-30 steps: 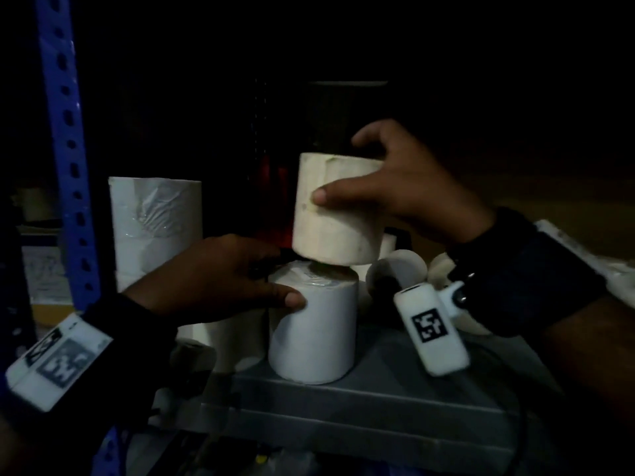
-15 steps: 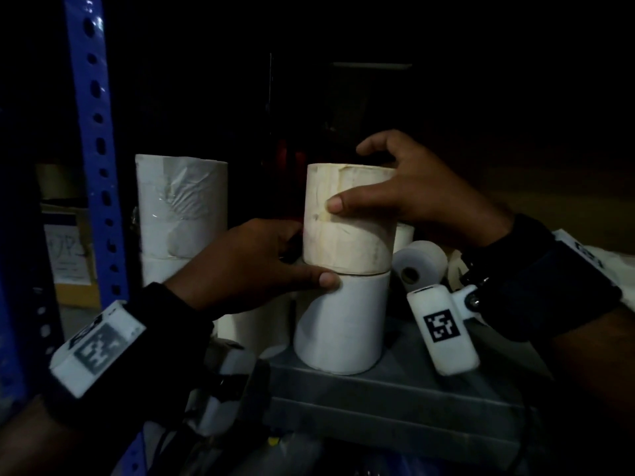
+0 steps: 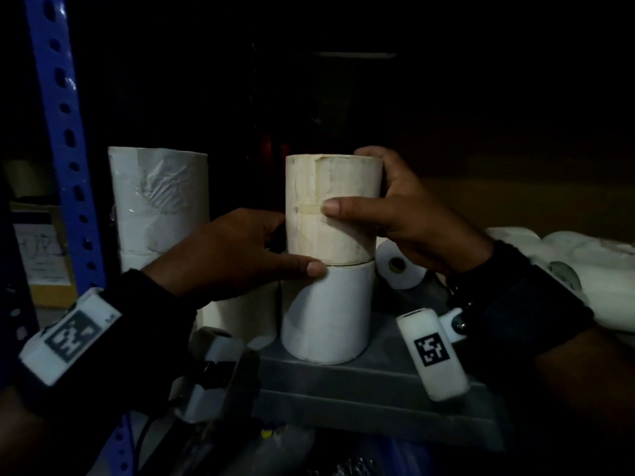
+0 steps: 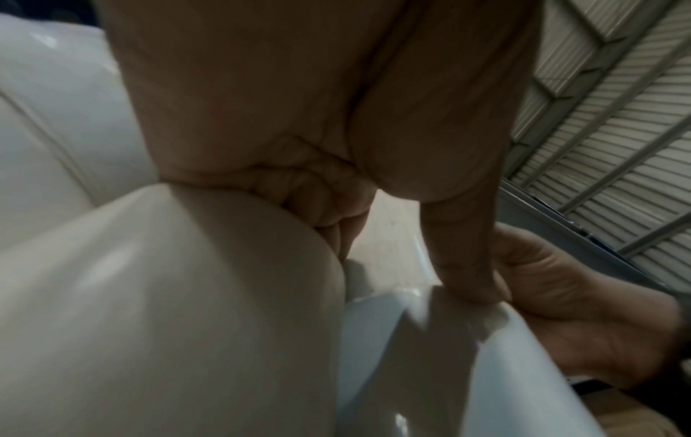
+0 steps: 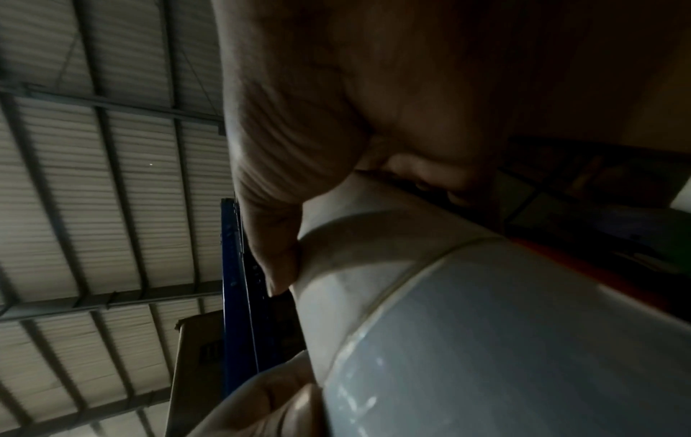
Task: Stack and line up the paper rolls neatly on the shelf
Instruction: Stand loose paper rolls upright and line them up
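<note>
Two hands (image 3: 233, 255); two stacked rolls (image 3: 331, 214); one blue upright (image 3: 58, 139)

Upper roll (image 3: 333, 207) matt yellowed paper, lower roll (image 3: 328, 310) glossy smooth white wrap, left stack (image 3: 159, 201) crinkled shiny film, shelf (image 3: 360, 383) dull grey metal.

Your head view looks forward and slightly down into the shelf (image 3: 360, 376), close to both hands. Your wrist views sit hard against the palms, angled upward past the fingers; all three share the stacked rolls (image 3: 331, 218).
</note>
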Demonstrator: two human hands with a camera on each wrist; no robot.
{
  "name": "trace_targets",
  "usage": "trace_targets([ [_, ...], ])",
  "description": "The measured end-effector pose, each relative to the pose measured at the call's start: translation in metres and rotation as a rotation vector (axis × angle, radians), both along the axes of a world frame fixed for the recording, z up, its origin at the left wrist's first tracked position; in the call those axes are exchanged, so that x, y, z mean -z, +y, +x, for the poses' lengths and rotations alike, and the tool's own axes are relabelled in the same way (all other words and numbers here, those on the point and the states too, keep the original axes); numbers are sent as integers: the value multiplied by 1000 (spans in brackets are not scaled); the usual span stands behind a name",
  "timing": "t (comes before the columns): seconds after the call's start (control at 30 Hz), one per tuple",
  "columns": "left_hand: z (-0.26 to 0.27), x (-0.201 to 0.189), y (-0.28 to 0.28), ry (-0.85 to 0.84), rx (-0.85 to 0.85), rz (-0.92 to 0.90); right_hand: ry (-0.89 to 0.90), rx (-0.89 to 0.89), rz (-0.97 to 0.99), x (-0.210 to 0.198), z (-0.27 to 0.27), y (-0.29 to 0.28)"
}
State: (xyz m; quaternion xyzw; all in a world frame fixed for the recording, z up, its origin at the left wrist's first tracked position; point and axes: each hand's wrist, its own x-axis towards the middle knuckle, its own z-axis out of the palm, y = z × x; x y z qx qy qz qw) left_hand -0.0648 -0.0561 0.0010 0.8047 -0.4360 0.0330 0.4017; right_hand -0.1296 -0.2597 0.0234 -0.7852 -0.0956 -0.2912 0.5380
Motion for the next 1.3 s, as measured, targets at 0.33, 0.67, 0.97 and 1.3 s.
trace_targets([
  [0.33, -23, -3, -5, -407, -129, 158, -255, 175, 77, 20, -29, -29],
  [0.67, -37, 27, -36, -804, -130, 499, -133, 283, 80, 52, -84, -74],
  [0.97, -47, 61, -43, -1048, -236, 351, 84, 100, -74, 88, -86, -68],
  [1.3, -71, 87, -67, -863, -391, 283, 97, -6, 61, 100, -84, -76],
])
